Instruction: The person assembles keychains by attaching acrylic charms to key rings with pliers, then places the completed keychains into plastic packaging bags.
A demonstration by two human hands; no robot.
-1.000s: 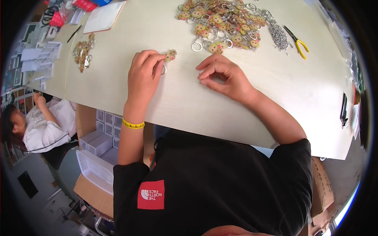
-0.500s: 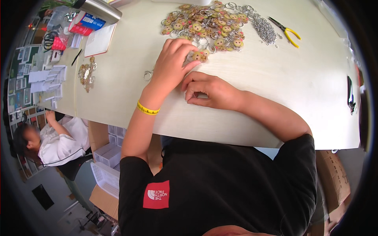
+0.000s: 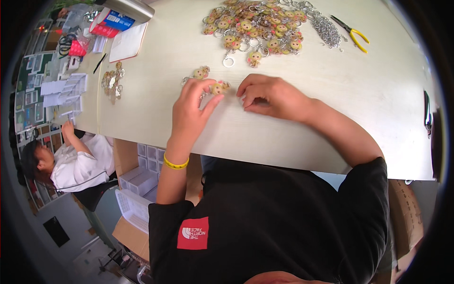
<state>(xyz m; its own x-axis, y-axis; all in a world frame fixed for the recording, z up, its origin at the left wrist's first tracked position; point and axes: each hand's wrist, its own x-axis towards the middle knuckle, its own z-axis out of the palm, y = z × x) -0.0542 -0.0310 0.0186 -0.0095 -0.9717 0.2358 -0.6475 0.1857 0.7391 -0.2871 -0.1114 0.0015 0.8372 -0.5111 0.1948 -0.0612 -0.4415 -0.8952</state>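
My left hand (image 3: 193, 106), with a yellow band at its wrist, pinches a keychain charm (image 3: 219, 88) shaped like a small yellow-and-pink cartoon figure. Just beyond its fingers another charm (image 3: 201, 72) with a metal ring lies on the table. To the right, my right hand (image 3: 276, 98) has thumb and fingers pressed together, a little apart from the held charm. A small pale or silvery bit shows at those fingertips, too small to name. A pile of similar keychains (image 3: 246, 26) with split rings spreads at the far middle.
Beside the pile lies a heap of small metal chain parts (image 3: 327, 32) and yellow-handled pliers (image 3: 351, 34). Several charms (image 3: 112, 81), an open notebook (image 3: 128, 42) and a metal flask (image 3: 127, 8) are at the left. A black tool (image 3: 427, 113) rests near the right edge. A co-worker (image 3: 82, 163) sits at far left.
My left hand has drawn back from the pile toward me, bringing a charm with it. The right hand stays pinched over the near part of the table. The whole view has shifted slightly.
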